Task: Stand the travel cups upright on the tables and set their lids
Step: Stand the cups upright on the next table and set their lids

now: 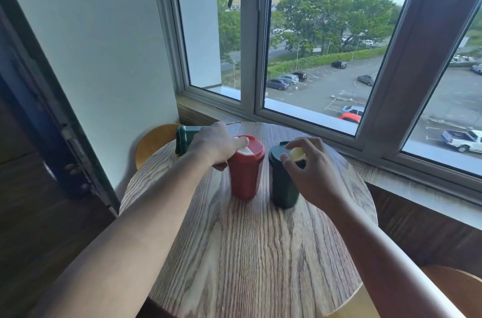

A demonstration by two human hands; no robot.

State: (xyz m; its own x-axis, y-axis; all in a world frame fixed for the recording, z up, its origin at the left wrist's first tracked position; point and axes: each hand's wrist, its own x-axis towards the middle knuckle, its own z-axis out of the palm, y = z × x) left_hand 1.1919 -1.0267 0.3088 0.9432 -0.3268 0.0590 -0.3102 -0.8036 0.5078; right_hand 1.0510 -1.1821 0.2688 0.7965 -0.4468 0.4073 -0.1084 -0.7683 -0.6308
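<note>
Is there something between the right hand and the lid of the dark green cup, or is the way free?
Nothing visible stands in the way. The right hand is already at the lid of the dark green cup, fingers pinching its yellowish flap. The red cup stands apart to its left, under the left hand.

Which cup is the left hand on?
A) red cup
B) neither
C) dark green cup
A: the left hand wraps the top of the upright red cup, a finger on its white lid flap, while the right hand is at the dark green cup.
</note>
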